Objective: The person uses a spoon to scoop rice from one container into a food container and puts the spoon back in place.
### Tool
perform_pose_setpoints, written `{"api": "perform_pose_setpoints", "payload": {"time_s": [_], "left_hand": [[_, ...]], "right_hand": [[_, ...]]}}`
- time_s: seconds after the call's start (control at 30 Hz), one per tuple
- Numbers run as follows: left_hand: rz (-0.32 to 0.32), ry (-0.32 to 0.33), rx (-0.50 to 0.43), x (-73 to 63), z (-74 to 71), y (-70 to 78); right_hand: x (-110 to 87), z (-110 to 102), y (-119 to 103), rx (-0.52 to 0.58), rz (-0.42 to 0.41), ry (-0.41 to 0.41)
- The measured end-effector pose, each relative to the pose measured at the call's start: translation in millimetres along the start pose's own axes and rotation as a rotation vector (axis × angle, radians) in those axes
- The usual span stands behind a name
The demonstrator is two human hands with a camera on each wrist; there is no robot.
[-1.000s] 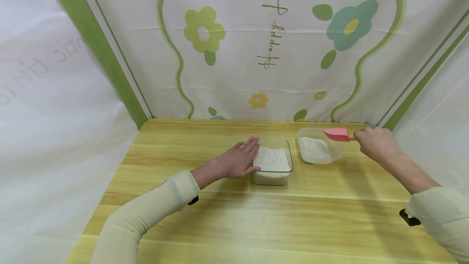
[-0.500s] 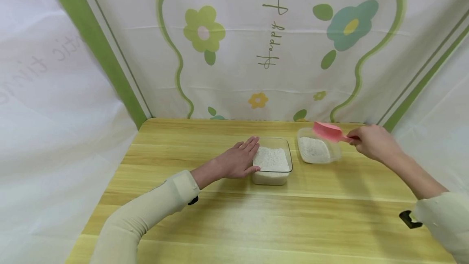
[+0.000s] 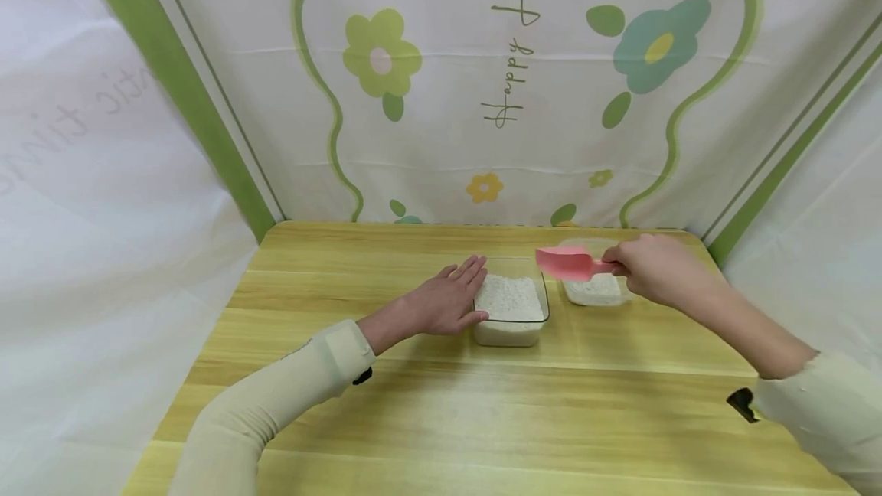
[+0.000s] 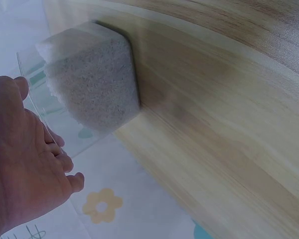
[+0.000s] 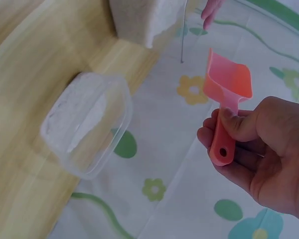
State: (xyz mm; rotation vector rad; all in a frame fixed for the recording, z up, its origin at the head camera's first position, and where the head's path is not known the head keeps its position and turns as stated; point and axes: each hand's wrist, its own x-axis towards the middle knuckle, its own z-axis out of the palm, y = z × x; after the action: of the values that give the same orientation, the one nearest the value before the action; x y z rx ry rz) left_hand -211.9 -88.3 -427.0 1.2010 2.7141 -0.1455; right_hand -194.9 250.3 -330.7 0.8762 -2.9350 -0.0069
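My left hand point(image 3: 448, 303) rests against the left rim of a clear square container point(image 3: 508, 337), its fingers lying along the edge and its thumb at the near corner. White granular stuff point(image 3: 508, 298) partly fills that container; the left wrist view shows its level point(image 4: 92, 77) through the wall. By its handle, my right hand point(image 3: 658, 270) grips a pink scoop point(image 3: 565, 262), held up between the two containers with its bowl near the square one's right rim. No load shows in the bowl point(image 5: 228, 77) in the right wrist view. Behind the scoop stands a shallower clear plastic tub point(image 5: 102, 124).
The plastic tub holds a smaller amount of white powder point(image 5: 77, 109), and both vessels stand near the back of the wooden table point(image 3: 441, 419). A white curtain with printed flowers point(image 3: 382, 60) hangs behind the table, and more white cloth hangs at both sides.
My right hand has carried the pink scoop leftward, from over the plastic tub toward the square container. The left hand has stayed where it was.
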Motion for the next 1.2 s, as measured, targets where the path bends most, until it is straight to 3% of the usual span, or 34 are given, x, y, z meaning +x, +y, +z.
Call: {"api": "perform_pose_setpoints", "payload": {"time_s": [0.33, 0.73, 0.9, 1.0, 1.1, 1.2], "left_hand": [[-0.001, 0.0, -0.005, -0.6, 0.0, -0.3], [0.004, -0.005, -0.001, -0.2, -0.8, -0.5], [0.0, -0.006, 0.008, -0.5, 0.0, -0.6], [-0.005, -0.006, 0.008, -0.7, 0.1, -1.0], [-0.005, -0.007, -0.004, -0.6, -0.2, -1.0], [0.002, -0.002, -0.009, -0.3, -0.9, -1.0]], "right_hand": [[28.8, -3, -25, -0.104, -0.029, -0.092], [64.8, 7, -53, -0.238, -0.207, 0.002], [83.4, 24, -66, -0.396, -0.287, 0.05], [91.5, 38, -72, -0.426, -0.352, 0.071], [96.7, 47, -76, -0.391, -0.384, 0.039], [99.1, 48, -77, -0.332, -0.356, -0.06]]}}
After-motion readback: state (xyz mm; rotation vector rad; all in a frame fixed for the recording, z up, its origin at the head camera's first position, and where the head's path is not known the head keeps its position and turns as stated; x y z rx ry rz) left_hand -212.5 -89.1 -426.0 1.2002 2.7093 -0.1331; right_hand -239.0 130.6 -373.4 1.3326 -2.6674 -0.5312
